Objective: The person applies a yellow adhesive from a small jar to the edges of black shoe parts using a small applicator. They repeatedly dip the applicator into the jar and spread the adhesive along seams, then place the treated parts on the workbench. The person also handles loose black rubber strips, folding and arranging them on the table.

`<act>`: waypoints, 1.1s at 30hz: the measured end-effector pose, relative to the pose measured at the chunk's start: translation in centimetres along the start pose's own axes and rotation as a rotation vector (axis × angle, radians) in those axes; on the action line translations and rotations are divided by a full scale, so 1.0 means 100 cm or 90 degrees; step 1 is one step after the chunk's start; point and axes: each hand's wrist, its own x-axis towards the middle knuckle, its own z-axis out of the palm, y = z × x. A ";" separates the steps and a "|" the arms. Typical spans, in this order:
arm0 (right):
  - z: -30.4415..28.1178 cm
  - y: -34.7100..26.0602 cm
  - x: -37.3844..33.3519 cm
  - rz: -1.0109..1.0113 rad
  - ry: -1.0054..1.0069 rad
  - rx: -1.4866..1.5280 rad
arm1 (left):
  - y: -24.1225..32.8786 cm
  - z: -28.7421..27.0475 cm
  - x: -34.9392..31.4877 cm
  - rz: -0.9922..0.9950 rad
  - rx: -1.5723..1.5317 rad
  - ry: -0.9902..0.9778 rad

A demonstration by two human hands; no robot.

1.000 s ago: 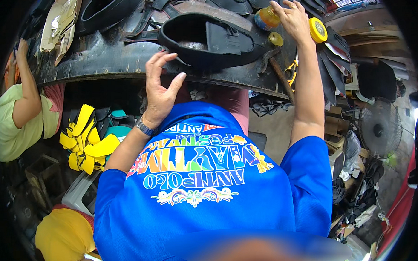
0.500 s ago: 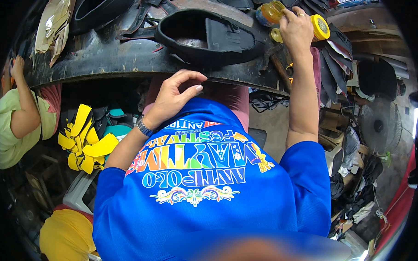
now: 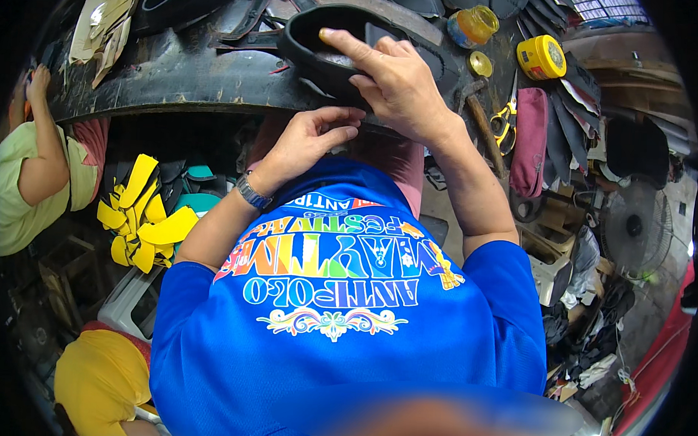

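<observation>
A black shoe upper [image 3: 312, 59] lies on the dark worktable [image 3: 176, 93], its opening facing up. Over it reaches my right hand [image 3: 406, 85], index finger stretched out with a yellowish smear on the tip; it grips nothing. That fingertip is above the upper's opening; whether it touches is unclear. My left hand [image 3: 309, 142] is at the table's near edge, just below the upper, with bent fingers apart from the thumb and nothing between them. Right of the upper stands an open jar [image 3: 472, 27] with amber contents, near a small round gold lid [image 3: 480, 64].
Right of the jar is a yellow tub [image 3: 541, 57]. A hammer [image 3: 487, 134], yellow-handled scissors [image 3: 505, 126] and a maroon pouch [image 3: 530, 143] lie nearer. Yellow cut pieces [image 3: 145, 218] are piled at left below table level. A co-worker [image 3: 40, 161] sits far left; a fan [image 3: 636, 220] stands right.
My right hand has moved left from the jar to over the shoe upper. The upper has shifted slightly right and away. My left hand has moved slightly right.
</observation>
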 end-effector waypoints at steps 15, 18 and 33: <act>-0.027 0.003 -0.001 0.196 0.317 0.464 | 0.056 0.023 0.044 0.112 -0.467 0.031; -0.030 0.006 -0.007 0.128 0.383 0.382 | 0.057 0.018 0.039 0.053 -0.468 -0.035; -0.032 -0.009 -0.019 0.063 0.326 0.308 | 0.061 0.029 0.035 0.103 -0.411 -0.028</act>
